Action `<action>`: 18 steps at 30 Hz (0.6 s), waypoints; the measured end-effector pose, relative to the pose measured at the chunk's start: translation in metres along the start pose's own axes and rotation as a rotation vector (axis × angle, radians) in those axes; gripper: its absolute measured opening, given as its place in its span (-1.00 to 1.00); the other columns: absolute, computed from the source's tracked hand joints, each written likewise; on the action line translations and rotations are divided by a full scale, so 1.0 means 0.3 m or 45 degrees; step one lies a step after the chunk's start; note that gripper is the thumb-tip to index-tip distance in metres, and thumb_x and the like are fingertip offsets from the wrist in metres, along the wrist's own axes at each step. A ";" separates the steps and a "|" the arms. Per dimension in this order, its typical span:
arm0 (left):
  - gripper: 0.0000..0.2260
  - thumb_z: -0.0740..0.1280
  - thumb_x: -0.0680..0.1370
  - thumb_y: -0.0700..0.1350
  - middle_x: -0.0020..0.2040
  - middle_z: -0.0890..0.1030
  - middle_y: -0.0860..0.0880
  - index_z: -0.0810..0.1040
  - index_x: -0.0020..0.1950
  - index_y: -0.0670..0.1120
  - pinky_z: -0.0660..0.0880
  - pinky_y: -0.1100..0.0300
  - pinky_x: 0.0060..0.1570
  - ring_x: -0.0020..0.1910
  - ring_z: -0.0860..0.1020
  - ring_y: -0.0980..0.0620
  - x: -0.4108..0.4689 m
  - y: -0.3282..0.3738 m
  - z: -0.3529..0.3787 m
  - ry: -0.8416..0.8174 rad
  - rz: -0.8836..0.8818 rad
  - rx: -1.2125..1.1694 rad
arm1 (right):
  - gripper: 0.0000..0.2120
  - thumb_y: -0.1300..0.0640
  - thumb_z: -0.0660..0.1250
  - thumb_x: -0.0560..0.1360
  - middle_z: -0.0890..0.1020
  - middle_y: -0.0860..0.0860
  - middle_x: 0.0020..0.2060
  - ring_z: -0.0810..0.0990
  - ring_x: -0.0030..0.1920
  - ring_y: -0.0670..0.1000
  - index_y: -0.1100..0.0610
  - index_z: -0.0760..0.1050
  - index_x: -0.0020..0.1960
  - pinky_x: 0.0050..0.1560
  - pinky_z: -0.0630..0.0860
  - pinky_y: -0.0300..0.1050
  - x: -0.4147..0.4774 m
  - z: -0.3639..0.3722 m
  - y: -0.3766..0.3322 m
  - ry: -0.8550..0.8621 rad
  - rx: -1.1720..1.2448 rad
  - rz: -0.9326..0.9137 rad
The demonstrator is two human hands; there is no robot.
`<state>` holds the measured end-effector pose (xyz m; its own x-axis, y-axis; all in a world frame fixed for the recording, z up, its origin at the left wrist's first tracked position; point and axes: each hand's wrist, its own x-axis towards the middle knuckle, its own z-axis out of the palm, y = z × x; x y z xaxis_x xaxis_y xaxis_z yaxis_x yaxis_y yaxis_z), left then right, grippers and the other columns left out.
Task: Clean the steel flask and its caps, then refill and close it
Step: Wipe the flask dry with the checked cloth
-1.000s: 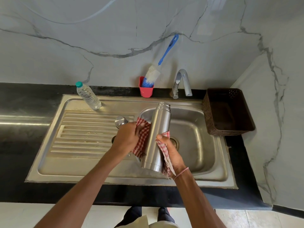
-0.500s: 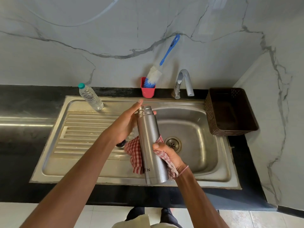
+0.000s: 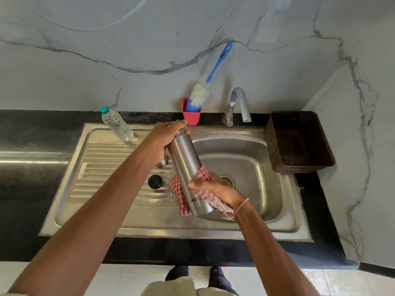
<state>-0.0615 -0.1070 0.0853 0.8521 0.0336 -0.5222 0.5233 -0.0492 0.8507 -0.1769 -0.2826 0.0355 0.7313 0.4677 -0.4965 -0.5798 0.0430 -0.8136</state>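
Bench [image 3: 32, 133]: black, under the marble wall; its near edge was partly hidden by both forearms.
Sink [image 3: 149, 229]: steel, set in the bench, with a ribbed drainer on the left and a bowl on the right; the drain was half hidden behind the right hand.
Basket [image 3: 275, 146]: dark, on the bench just right of the bowl.
Steel flask [image 3: 184, 161]: held above the sink, between drainer and bowl. Its long axis was tilted, top end up and away toward the wall, base low and toward the person. Fingers hid the mouth.
Left hand [image 3: 162, 139]: grip curled over the flask's top end.
Right hand [image 3: 215, 189]: grip clamped round the flask's lower half, thumb across the front.
Checked cloth [image 3: 177, 189]: red and white, pressed between that hand and the flask, ends hanging.
Black cap [image 3: 155, 181]: on the drainer, just left of the cloth.
Steel cap [image 3: 163, 162]: on the drainer, mostly hidden behind the left hand.
Writing: "MILTO" near the flask's base; the rest was covered.
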 end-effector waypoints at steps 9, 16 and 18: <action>-0.64 0.54 0.47 -0.04 -0.05 0.69 -0.07 0.57 0.20 -0.12 0.52 -0.06 0.34 0.29 0.63 -0.20 -0.036 -0.026 -0.030 -0.450 -0.019 -0.605 | -0.58 -0.08 0.66 0.23 0.68 0.10 -0.10 0.66 -0.07 0.09 0.14 0.70 -0.03 0.17 0.58 -0.01 -0.012 -0.022 0.016 -0.094 0.392 -0.015; -0.84 0.50 0.46 -0.11 -0.20 0.68 -0.07 0.65 -0.32 -0.02 0.54 0.00 0.11 0.02 0.62 -0.14 -0.034 0.021 -0.010 -0.132 0.004 -0.209 | -0.80 -0.05 0.50 0.35 0.69 -0.09 -0.22 0.66 -0.15 -0.04 -0.01 0.63 -0.08 0.04 0.56 -0.11 0.009 -0.013 -0.006 -0.030 -0.118 -0.092; -0.85 0.54 0.38 -0.12 -0.25 0.62 -0.10 0.61 -0.32 -0.05 0.55 0.12 -0.15 -0.20 0.59 -0.09 -0.034 0.021 0.002 0.081 -0.041 -0.092 | -0.65 0.02 0.58 0.39 0.73 -0.05 -0.11 0.72 -0.07 -0.04 0.02 0.58 0.12 0.10 0.63 -0.07 0.029 -0.004 -0.007 0.064 -0.349 -0.099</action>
<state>-0.0667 -0.1083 0.0961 0.8318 0.0976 -0.5464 0.5469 0.0248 0.8369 -0.1689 -0.2798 0.0324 0.7906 0.4279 -0.4380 -0.4076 -0.1660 -0.8980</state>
